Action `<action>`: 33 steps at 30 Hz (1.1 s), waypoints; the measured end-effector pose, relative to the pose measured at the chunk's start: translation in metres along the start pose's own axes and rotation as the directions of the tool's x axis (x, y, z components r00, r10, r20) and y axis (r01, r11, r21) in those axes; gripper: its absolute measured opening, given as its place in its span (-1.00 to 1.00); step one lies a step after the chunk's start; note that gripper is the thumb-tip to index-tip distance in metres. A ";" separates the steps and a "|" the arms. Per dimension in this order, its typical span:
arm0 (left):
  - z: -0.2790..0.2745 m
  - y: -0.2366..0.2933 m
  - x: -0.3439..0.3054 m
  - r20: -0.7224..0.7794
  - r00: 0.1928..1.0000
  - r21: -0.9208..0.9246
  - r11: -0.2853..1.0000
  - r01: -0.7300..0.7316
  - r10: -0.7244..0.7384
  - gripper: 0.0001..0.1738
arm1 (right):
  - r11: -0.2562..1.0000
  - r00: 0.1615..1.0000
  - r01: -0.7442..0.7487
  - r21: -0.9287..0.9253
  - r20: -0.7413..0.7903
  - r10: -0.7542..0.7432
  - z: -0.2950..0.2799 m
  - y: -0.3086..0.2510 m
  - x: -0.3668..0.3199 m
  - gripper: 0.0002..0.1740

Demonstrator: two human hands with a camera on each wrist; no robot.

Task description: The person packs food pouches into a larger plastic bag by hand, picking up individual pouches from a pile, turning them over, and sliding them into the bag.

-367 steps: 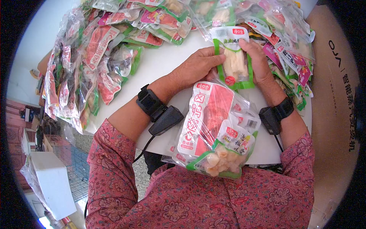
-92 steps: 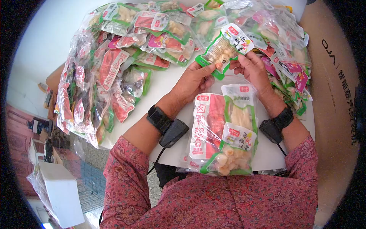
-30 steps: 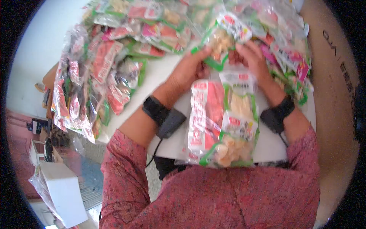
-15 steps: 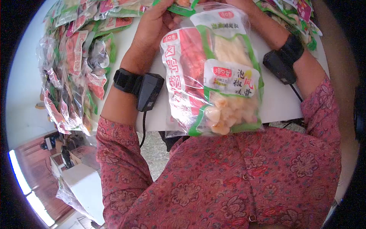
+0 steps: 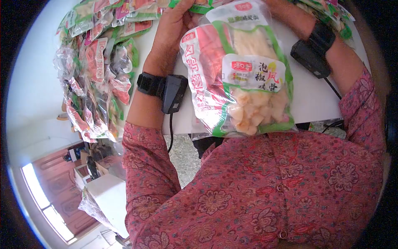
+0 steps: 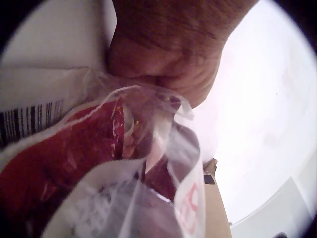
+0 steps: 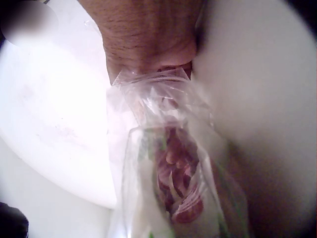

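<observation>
Relative to the frame one second ago, the head view has tipped down: both hands and the packet between them now sit at its far edge, and the clear bag [image 5: 200,128] fills more of the view. Left hand [image 5: 171,25]: thumb against the green-edged packet [image 5: 201,6], fingers curled under it; grip reads as a pinch. Right hand [image 7: 153,47]: beside the far right part of the bag; fingertips hidden by plastic, grip cannot be told.

Clear bag: on the white table [image 5: 309,108], at its near edge, between the forearms. Contents: red-and-white packet [image 5: 210,52] at left; pale-strip packet [image 5: 253,45] at far right; chunk packet [image 5: 255,81] at near right, overlapping the strip packet.

Surroundings: bagged packets [image 5: 95,62] heaped along the left side; further packets [image 5: 325,16] at far right. Black device on each wrist.
</observation>
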State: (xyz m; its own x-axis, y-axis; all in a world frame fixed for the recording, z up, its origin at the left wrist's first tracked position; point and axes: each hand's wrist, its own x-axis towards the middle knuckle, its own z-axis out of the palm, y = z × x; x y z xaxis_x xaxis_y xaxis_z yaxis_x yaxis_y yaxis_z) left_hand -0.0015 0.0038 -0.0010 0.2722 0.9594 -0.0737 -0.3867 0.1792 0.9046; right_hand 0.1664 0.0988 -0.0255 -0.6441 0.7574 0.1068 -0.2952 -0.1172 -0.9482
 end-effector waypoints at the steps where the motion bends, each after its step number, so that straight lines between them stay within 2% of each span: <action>1: 0.007 0.001 -0.002 -0.040 0.999 -0.037 0.999 0.005 -0.006 -0.65 | 1.000 1.000 0.004 0.002 -0.003 -0.004 0.000 0.000 0.001 -0.77; 3: -0.002 -0.001 0.001 -0.078 0.997 -0.071 0.997 0.009 -0.015 -0.70 | 0.999 1.000 0.028 -0.033 -0.011 -0.029 0.000 0.001 0.003 -0.76; 5: -0.039 -0.011 0.013 -0.100 0.991 0.188 0.980 -0.063 0.083 -0.71 | 0.999 0.999 0.031 -0.028 -0.014 -0.031 0.001 0.002 0.003 -0.76; 9: -0.029 -0.010 0.010 -0.156 0.984 0.193 0.980 -0.051 0.082 -0.71 | 1.000 1.000 0.007 0.002 0.003 -0.007 0.000 0.003 0.003 -0.75; 11: -0.020 -0.007 0.006 -0.209 0.976 0.276 0.961 0.006 0.054 -0.70 | 1.000 1.000 0.005 0.009 0.002 -0.005 0.000 0.004 0.003 -0.75; 14: -0.015 -0.005 0.004 -0.238 0.970 0.295 0.955 0.031 0.042 -0.69 | 0.999 0.999 0.040 0.007 0.008 -0.040 -0.001 0.003 0.007 -0.76; 15: -0.013 0.001 0.005 -0.245 0.959 0.481 0.877 -0.008 0.143 -0.68 | 0.998 0.998 0.061 0.008 0.011 -0.061 -0.001 0.004 0.006 -0.76; 16: -0.006 -0.001 0.004 -0.238 0.960 0.483 0.876 -0.014 0.146 -0.68 | 0.998 0.998 0.067 0.003 0.008 -0.067 -0.002 0.006 0.006 -0.76; 18: 0.013 -0.007 0.002 -0.334 0.931 0.249 0.966 -0.065 0.149 -0.73 | 1.000 1.000 0.006 -0.010 0.029 -0.006 -0.005 0.007 0.007 -0.75; 19: -0.002 -0.005 0.004 -0.253 0.958 0.321 0.946 -0.047 0.133 -0.78 | 0.998 0.998 -0.013 -0.058 -0.061 0.010 0.000 0.002 0.003 -0.75; 20: -0.013 -0.005 0.006 -0.259 0.951 0.461 0.887 -0.031 0.169 -0.80 | 0.975 1.000 0.014 -0.220 0.000 -0.014 -0.008 0.011 0.006 -0.57; 21: -0.015 -0.005 0.006 -0.259 0.954 0.437 0.899 -0.022 0.150 -0.81 | 0.961 0.999 0.039 -0.274 0.042 -0.028 -0.009 0.007 0.004 -0.55; 22: -0.014 -0.006 0.006 -0.260 0.957 0.413 0.911 -0.012 0.131 -0.81 | 0.980 0.995 0.096 -0.177 -0.019 -0.101 -0.004 0.012 0.004 -0.55; 23: -0.013 -0.007 0.007 -0.225 0.963 0.348 0.935 -0.061 0.146 -0.81 | 0.991 0.997 0.081 -0.103 -0.011 -0.082 -0.002 0.008 0.001 -0.57; 24: -0.015 -0.009 0.007 -0.194 0.969 0.278 0.956 -0.094 0.151 -0.81 | 0.990 0.999 0.029 -0.141 -0.009 -0.031 -0.001 0.003 -0.002 -0.59; 25: -0.018 -0.006 0.005 -0.146 0.987 0.201 0.979 -0.036 0.067 -0.71 | 0.995 1.000 0.000 -0.097 0.021 0.002 -0.001 -0.001 -0.004 -0.60; 26: -0.021 -0.006 0.004 -0.141 0.986 0.208 0.977 -0.054 0.084 -0.71 | 0.998 0.998 -0.037 -0.052 0.050 0.040 -0.001 -0.003 -0.006 -0.62; 29: -0.018 -0.006 0.004 -0.095 0.994 0.106 0.994 -0.035 0.046 -0.67 | 1.000 0.999 -0.028 0.007 0.042 0.028 0.000 -0.002 -0.006 -0.57; 33: -0.016 -0.007 0.005 -0.095 0.993 0.086 0.994 -0.068 0.076 -0.66 | 0.998 0.999 -0.023 -0.058 -0.040 0.021 0.000 0.000 -0.004 -0.62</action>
State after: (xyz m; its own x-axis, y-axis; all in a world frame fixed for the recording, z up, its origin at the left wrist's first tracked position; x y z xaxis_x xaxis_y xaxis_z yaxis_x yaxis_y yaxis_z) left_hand -0.0116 0.0110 -0.0151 0.1567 0.9866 -0.0444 -0.3269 0.0943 0.9403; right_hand 0.1695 0.0959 -0.0258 -0.6218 0.7796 0.0751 -0.2386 -0.0972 -0.9662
